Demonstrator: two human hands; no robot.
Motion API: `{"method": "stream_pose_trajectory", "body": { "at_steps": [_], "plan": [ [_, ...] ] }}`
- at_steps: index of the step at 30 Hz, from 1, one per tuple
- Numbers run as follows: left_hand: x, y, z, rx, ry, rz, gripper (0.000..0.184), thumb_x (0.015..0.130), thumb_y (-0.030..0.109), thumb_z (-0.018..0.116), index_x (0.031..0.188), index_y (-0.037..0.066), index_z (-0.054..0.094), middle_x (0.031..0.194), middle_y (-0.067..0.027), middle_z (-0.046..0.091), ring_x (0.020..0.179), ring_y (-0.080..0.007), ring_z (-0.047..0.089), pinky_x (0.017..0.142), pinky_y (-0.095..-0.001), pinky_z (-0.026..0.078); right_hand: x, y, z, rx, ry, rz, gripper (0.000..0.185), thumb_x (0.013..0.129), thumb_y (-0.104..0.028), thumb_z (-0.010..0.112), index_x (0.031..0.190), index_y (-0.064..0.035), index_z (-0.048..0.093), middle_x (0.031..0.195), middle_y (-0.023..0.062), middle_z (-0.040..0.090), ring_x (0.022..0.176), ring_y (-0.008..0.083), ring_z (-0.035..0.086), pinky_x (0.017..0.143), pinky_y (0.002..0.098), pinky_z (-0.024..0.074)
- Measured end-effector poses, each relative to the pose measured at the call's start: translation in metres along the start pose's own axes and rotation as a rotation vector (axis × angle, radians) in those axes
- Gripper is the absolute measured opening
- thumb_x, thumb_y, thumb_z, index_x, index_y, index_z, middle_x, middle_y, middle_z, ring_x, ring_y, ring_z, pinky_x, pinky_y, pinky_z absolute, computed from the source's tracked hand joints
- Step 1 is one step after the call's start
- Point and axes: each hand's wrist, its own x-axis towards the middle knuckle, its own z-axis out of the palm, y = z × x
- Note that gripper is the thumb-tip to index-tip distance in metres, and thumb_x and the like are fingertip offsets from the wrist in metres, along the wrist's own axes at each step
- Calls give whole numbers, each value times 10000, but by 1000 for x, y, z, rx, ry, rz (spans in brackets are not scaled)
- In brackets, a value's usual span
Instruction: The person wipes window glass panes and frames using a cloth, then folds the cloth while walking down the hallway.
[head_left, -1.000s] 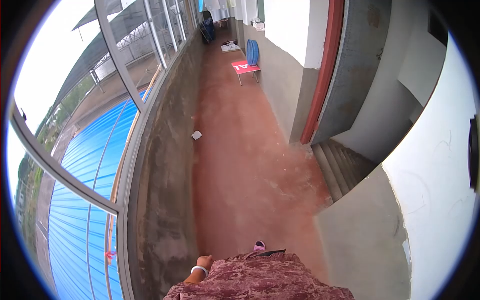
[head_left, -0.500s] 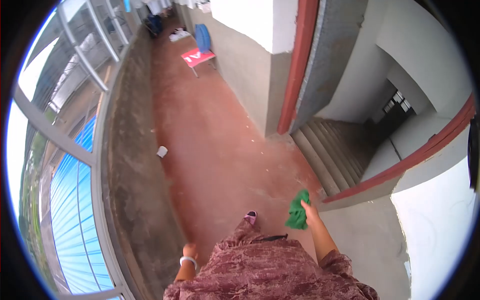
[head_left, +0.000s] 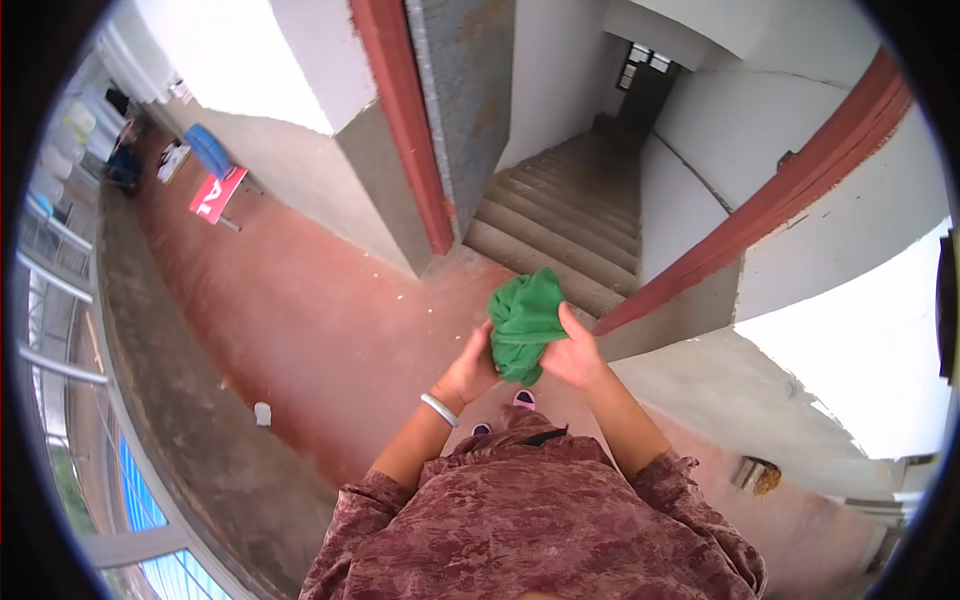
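A bunched green cloth (head_left: 527,325) is held up in front of my body between both hands. My left hand (head_left: 470,368), with a pale bangle (head_left: 440,410) on its wrist, presses against the cloth's left side; its fingertips are partly hidden behind the fabric. On the other side my right hand (head_left: 577,352) grips the cloth, thumb uppermost and fingers behind it. Loose folds stick up at the top and hang below.
Straight ahead, a concrete stairway (head_left: 560,205) descends through a red-framed doorway (head_left: 405,130). A red table (head_left: 215,193) with a blue chair-like object (head_left: 207,152) stands down the corridor. A white scrap (head_left: 262,413) lies by the left wall. A brush-like object (head_left: 757,475) is at right.
My view has turned right toward the stairs. My left hand has come up from my side to the green cloth, which my right hand alone held before.
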Motion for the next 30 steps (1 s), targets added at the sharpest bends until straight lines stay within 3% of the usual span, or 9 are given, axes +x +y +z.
{"method": "stream_pose_trajectory", "body": {
  "at_steps": [5,7,10,11,13,17,23,27,30],
  "plan": [
    [45,-2,-10,-312,-88,-284,941,885,734,511,1540,89,312,1531,-133,418,1375,-330,442,1131,-540,352,6,-43,-13,-50,-22,-24,590,1055,-466,400,1480,-56,395,1491,106,459,1367,278,447,1151,475,335],
    [54,6,-4,48,45,-349,763,939,574,579,1473,52,422,1449,-128,517,1304,-321,519,1110,-515,382,3,-67,-20,-966,260,9,551,1057,-409,440,1463,-36,424,1452,114,503,1345,278,474,1140,467,351],
    [75,25,-1,-16,194,-192,564,949,395,649,1371,43,522,1330,-119,609,1222,-278,579,1041,-485,453,-6,-106,-30,-1485,381,-175,491,1057,-355,467,1413,-18,478,1386,129,560,1297,269,525,1111,451,389],
    [79,31,-3,-20,204,-196,564,949,395,649,1371,43,522,1330,-119,609,1222,-278,579,1041,-485,453,-12,-110,-27,-1479,379,-164,491,1057,-355,467,1413,-18,478,1386,129,560,1297,269,525,1111,451,389],
    [87,42,-6,-224,271,-37,463,952,310,653,1321,48,552,1298,-119,622,1154,-273,614,1000,-468,478,-19,-116,-21,-248,199,-304,459,1058,-346,467,1371,-12,511,1337,132,600,1246,255,569,1079,436,422],
    [92,62,25,85,375,227,261,1000,246,604,1177,57,634,1121,-57,688,1011,-176,650,952,-329,497,-18,-102,-39,-27,191,-298,453,1057,-371,459,1331,-22,546,1342,100,606,1237,230,577,1058,415,439],
    [90,90,27,400,388,393,258,1030,268,565,1168,65,642,1104,-42,690,997,-130,644,904,-306,515,-25,-125,-30,-163,312,-284,491,1055,-411,454,1328,-19,565,1339,95,608,1238,227,570,1051,397,438],
    [81,119,59,40,329,222,324,1026,308,566,1222,53,609,1114,-47,687,1054,-154,645,965,-346,516,-28,-150,-7,-206,313,-268,490,1051,-392,479,1357,-15,546,1326,96,610,1229,219,569,1054,386,435],
    [77,142,74,188,307,256,294,962,163,654,1215,25,595,1098,-73,687,1004,-172,669,919,-325,546,-22,-157,4,-425,375,-280,459,1028,-325,563,1367,-17,542,1320,105,611,1251,205,553,1054,356,428]
  ]
}}
